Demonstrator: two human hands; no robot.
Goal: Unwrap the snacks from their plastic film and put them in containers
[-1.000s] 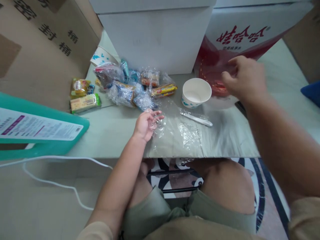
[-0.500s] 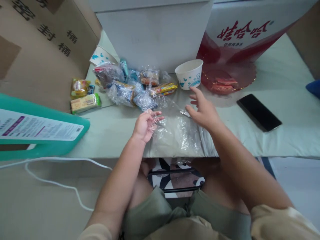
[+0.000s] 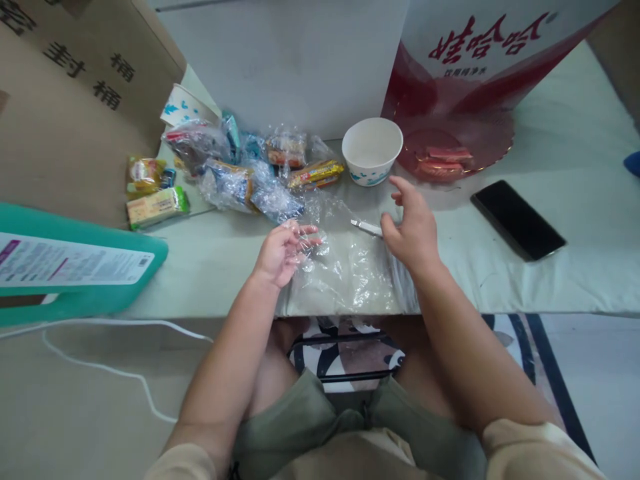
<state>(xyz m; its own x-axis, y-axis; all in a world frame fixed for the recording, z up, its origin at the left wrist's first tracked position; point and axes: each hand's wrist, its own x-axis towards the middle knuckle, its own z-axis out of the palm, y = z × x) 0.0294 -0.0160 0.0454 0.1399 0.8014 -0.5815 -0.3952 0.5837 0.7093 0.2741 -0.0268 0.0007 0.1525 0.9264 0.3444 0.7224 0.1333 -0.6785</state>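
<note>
Head view: clear plastic bag (image 3: 345,270) is spread at centre frame, reaching the near table edge (image 3: 450,308). Its left part is pinched by the left hand (image 3: 280,253); the right hand (image 3: 413,230), fingers spread and holding nothing, hovers over its right side by the wrapped white utensil (image 3: 367,228). Film is best gripped lightly and kept flat. Paper bowl (image 3: 373,150) and snack packets (image 3: 250,180) crowd the upper centre; phone (image 3: 517,219) lies right; open room remains at the lower right of the table.
</note>
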